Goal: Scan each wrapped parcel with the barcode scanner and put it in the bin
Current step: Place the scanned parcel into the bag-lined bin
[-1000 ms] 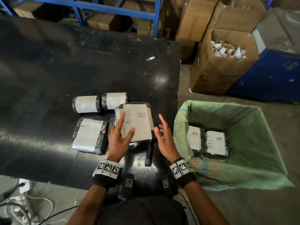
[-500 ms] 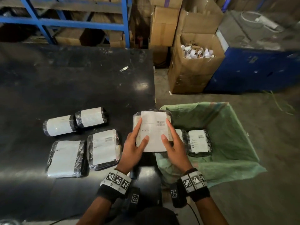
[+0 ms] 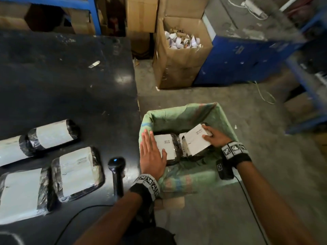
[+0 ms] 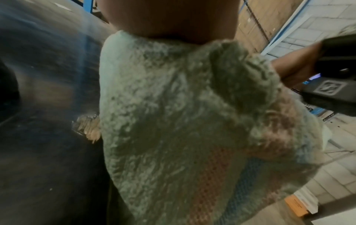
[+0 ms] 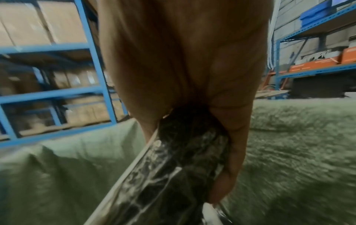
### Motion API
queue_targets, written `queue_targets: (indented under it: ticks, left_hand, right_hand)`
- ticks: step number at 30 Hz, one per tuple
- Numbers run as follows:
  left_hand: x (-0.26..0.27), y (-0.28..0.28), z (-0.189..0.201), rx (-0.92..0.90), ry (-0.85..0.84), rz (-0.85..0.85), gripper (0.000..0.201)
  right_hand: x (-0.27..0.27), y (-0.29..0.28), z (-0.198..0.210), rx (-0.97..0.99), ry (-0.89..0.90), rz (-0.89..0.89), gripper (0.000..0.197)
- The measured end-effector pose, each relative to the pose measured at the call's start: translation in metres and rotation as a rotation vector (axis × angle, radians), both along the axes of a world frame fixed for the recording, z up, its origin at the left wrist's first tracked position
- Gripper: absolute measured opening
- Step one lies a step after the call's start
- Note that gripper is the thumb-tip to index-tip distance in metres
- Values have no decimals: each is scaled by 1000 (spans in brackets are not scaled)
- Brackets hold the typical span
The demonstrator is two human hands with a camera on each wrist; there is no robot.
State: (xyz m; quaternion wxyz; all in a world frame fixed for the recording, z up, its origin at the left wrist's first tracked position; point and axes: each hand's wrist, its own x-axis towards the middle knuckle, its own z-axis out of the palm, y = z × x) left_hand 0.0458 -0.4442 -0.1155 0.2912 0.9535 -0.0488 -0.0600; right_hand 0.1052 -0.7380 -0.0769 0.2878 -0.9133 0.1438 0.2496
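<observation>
The green sack-lined bin (image 3: 178, 110) stands on the floor right of the black table (image 3: 70, 76). My right hand (image 3: 209, 136) grips a black-wrapped parcel with a white label (image 3: 196, 140), tilted, low inside the bin. In the right wrist view the fingers (image 5: 231, 152) curl round that parcel (image 5: 173, 167). Another labelled parcel (image 3: 168, 147) lies in the bin beside it. My left hand (image 3: 150, 145) is flat with straight fingers over the bin's left rim, holding nothing. The barcode scanner (image 3: 116, 167) lies on the table near its right edge. Several wrapped parcels (image 3: 77, 170) lie on the table's left.
An open cardboard box of paper scraps (image 3: 182, 55) and a blue cabinet (image 3: 247, 57) stand on the floor beyond the bin. Blue shelving with cartons (image 3: 92, 16) lines the far side. The scanner's cable (image 3: 79, 214) trails off the table's near edge.
The parcel went from the table's edge, held by both hands, down into the bin. My left hand has let go and flattened; my right hand alone holds it.
</observation>
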Motion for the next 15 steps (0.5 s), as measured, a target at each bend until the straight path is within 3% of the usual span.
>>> queue_targets:
  ticks: [3,6,15]
  left_hand:
    - [0,0,4,43,32,-16,79]
    - [0,4,6,79,56,-41,77]
    - [5,23,-2,109,53,-77,82]
  right_hand:
    - [25,-7,-24,-122,126,39,61]
    - [39,-7,-50,-124,169,36,63]
    - [22,-3,-131,-41,22,-210,61]
